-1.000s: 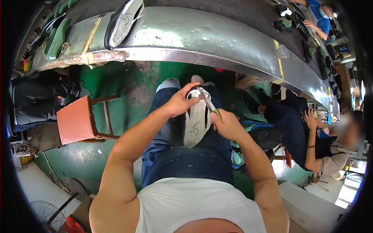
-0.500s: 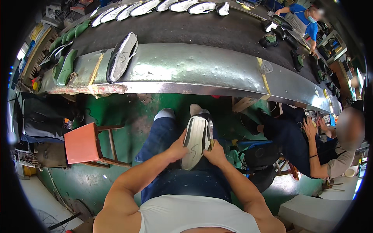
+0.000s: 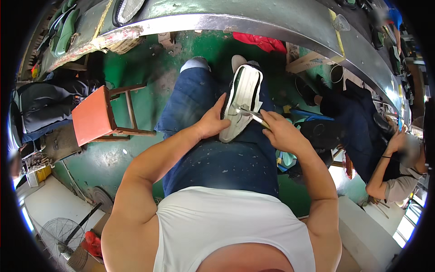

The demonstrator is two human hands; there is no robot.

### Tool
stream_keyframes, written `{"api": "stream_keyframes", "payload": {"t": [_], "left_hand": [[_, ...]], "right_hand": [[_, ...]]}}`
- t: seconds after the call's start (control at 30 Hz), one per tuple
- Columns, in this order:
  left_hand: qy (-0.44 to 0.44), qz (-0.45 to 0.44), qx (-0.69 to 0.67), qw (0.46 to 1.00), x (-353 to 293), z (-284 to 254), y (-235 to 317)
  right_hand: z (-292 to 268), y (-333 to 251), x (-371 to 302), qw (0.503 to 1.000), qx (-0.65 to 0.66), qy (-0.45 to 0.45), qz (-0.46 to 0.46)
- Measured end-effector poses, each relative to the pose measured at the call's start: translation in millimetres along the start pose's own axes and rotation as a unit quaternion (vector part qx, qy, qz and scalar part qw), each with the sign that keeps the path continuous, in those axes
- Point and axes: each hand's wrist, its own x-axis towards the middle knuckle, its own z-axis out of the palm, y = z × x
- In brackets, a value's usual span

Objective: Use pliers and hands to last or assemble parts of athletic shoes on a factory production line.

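Note:
A shoe (image 3: 247, 86) lies across my thighs, its pale underside up and a dark edge round it, toe end pointing away from me. My left hand (image 3: 213, 120) grips its left side near the close end, thumb against the edge and forefinger stretched along it. In my right hand (image 3: 282, 130) is a pair of pincers (image 3: 254, 116) with a bright metal head and a pale handle. The pincers' head lies over the middle of the underside; whether it touches I cannot tell. The shoe's upper is hidden beneath.
A metal-edged workbench (image 3: 195, 21) crosses ahead, bearing another shoe (image 3: 128, 10) and green shoe lasts (image 3: 67, 34). To the left stands a red-topped stool (image 3: 94, 115); a wire fan (image 3: 61, 238) is at lower left. A seated person (image 3: 398, 158) works at the right. Red cloth (image 3: 260, 41) lies under the bench.
My view has tipped downward. My right hand has drawn away from the shoe's side and brought the pincers over its underside. My left hand stays at the shoe's left edge.

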Motion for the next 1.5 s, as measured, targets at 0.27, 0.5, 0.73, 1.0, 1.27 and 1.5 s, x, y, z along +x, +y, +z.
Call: {"api": "stream_keyframes", "payload": {"t": [0.27, 0.5, 0.73, 1.0, 1.27, 1.5], "left_hand": [[0.053, -0.063, -0.380, 0.921, -10, 15, 10], [0.246, -0.001, 0.062, 0.967, 20, 23, -21], [0.217, 0.158, 0.233, 0.935, 16, 18, -15], [0.052, 0.068, 0.374, 0.924, 16, 4, 20], [0.014, 0.073, 0.447, 0.891, 32, 16, 57], [0.139, 0.085, 0.219, 0.962, 12, 3, -22]], "right_hand": [[-16, -37, 26, 0.973, -0.151, -0.166, 0.050], [18, -16, 11, 0.995, -0.040, -0.069, 0.059], [12, -4, 36, 0.985, -0.162, 0.054, 0.024], [21, 35, 32, 0.981, 0.080, -0.044, 0.171], [-18, 25, 60, 0.987, 0.024, 0.065, 0.143], [-24, 15, 62, 0.987, 0.105, -0.023, 0.115]]}}
